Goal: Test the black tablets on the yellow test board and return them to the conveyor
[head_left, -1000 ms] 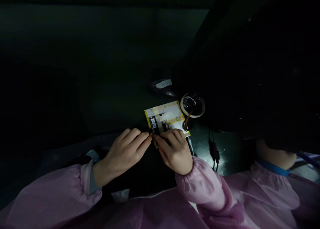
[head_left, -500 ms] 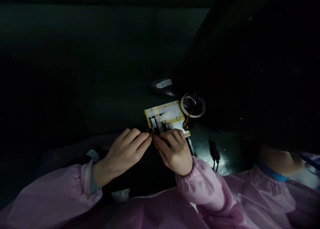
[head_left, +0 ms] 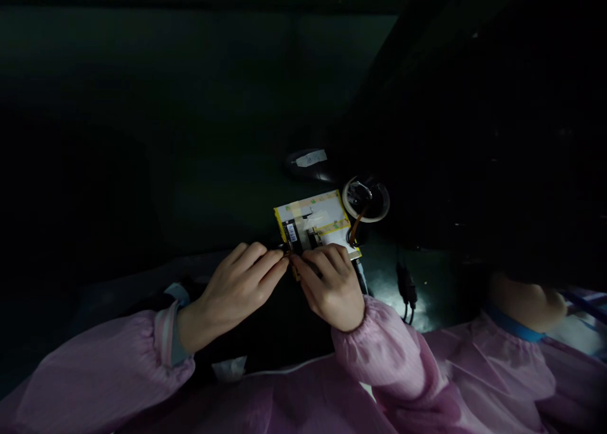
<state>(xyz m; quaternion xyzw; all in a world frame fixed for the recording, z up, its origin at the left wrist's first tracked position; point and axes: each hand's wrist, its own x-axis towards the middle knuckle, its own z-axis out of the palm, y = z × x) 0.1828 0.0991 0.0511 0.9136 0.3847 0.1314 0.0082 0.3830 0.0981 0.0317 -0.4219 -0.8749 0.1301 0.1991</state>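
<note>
Head view: pink sleeves come in from the near edge, wrists bent inward so both hands meet over the dark counter [head_left: 385,277]. The left hand's [head_left: 237,288] grip is pinched tight on a small amber strip [head_left: 289,259] at the near left corner of the yellow-edged panel [head_left: 315,221]. The right hand [head_left: 331,288] curls its fingertips down onto the panel's near edge; whether its grip clasps anything is hidden. Just right of the panel sits a tape roll [head_left: 380,214]; farther off lies a dim labelled object [head_left: 308,161].
</note>
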